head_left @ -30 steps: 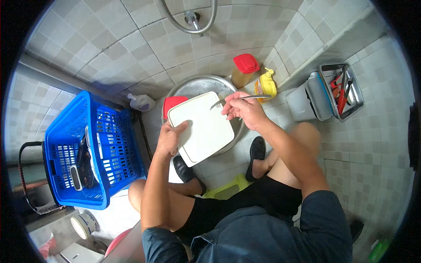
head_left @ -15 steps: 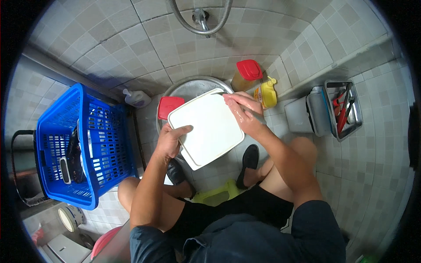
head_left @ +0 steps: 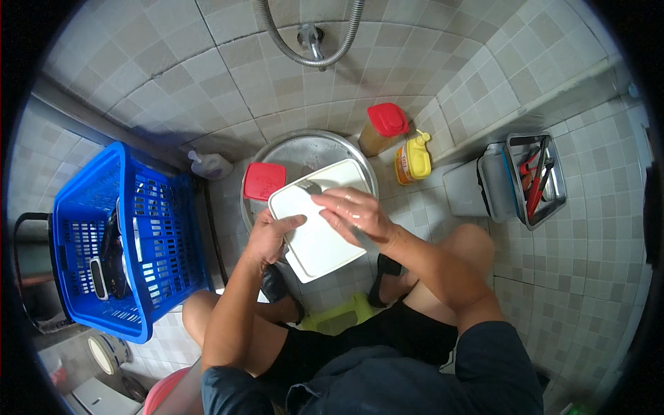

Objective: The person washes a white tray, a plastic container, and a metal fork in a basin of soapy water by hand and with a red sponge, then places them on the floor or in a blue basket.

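A white rectangular plastic lid or shallow tray [head_left: 325,238] with a raised rim is tilted above a round metal basin [head_left: 304,140]. My left hand [head_left: 268,234] grips its left edge, thumb on the upper face and fingers hidden underneath. Over the upper middle of the white piece, my wet right hand [head_left: 356,213] is closed around a grey, long thing [head_left: 309,186]; it pokes out past the fingertips and below the palm, blurred, so its kind is unclear. A red square lid [head_left: 264,181] rests at the basin's left side, just beyond my left hand.
Left stands a blue basket [head_left: 131,242] with dark-handled items. Along the wall are a white bottle [head_left: 211,166], a red-lidded container [head_left: 382,130] and a yellow bottle [head_left: 413,159]. Right, a metal tray [head_left: 536,181] holds red-handled tools. A green stool [head_left: 339,315] is below; a hose [head_left: 311,59] hangs above.
My right hand has moved left and down from the white piece's upper right corner to over its middle, carrying the grey thing. My left hand keeps its grip. The view has shifted slightly.
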`<state>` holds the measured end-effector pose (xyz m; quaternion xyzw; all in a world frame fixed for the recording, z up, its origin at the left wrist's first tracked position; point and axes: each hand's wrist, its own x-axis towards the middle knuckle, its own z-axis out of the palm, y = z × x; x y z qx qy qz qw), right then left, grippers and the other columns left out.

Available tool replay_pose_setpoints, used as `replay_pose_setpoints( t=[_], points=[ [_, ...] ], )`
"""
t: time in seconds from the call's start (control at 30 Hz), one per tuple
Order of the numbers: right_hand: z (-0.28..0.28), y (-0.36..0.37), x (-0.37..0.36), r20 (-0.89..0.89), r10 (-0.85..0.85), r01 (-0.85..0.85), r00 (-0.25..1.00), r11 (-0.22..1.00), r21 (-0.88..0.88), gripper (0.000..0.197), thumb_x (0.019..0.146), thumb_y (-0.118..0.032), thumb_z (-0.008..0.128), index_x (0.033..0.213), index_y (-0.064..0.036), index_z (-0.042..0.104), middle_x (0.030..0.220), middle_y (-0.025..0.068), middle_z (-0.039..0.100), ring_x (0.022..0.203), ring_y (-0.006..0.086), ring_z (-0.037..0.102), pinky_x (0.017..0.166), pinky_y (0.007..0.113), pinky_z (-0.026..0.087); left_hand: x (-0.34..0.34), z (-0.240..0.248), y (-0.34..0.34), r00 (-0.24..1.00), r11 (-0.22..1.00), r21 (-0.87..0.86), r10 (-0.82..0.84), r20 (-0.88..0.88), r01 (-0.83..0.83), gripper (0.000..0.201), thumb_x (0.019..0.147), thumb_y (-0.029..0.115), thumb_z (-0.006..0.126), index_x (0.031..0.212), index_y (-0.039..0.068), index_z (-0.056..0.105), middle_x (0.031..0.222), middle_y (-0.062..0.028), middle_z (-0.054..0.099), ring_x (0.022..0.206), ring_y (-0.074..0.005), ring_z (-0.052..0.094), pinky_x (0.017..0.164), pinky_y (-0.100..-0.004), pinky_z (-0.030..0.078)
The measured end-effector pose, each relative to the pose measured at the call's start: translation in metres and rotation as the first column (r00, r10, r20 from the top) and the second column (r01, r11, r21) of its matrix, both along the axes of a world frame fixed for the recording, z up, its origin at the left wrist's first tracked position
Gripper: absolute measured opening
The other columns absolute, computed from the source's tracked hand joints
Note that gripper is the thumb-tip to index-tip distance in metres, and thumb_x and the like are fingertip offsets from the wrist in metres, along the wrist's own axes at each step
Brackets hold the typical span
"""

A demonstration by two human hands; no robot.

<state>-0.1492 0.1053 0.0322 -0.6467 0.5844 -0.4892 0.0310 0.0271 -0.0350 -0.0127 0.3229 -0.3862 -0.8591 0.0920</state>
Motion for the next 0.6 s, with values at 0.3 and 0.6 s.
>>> replay_pose_setpoints(
  t=[0.3, 0.6],
  points=[
    [-0.002, -0.001, -0.02, -0.032, -0.255, 0.255, 0.966, 0.967, 0.014, 0.024, 0.085, 0.007, 0.065, 0.109, 0.0058, 0.068, 0.099, 0.0183, 0.069, 0.082, 0.0256, 0.07, 0.07, 0.032, 0.057, -0.001, 0.001, -0.004, 0.995, 0.997, -0.029, 0.07, -0.071, -0.072, 0.033, 0.087, -0.005, 0.068, 0.119, 0.0, 0.066, 0.108, -0.0107, 0.072, 0.094, -0.0206, 0.07, 0.085, -0.0345, 0.057],
    [-0.001, -0.008, -0.02, 0.079, -0.226, 0.224, 0.971, 0.974, 0.029, 0.02, 0.087, 0.003, 0.064, 0.108, 0.005, 0.067, 0.091, 0.0173, 0.067, 0.074, 0.0266, 0.067, 0.067, 0.034, 0.055, -0.007, 0.005, -0.005, 0.998, 0.993, -0.096, 0.067, 0.008, -0.066, 0.03, 0.085, -0.006, 0.067, 0.114, 0.001, 0.068, 0.104, -0.0101, 0.072, 0.089, -0.0204, 0.071, 0.08, -0.0333, 0.058]
  ],
)
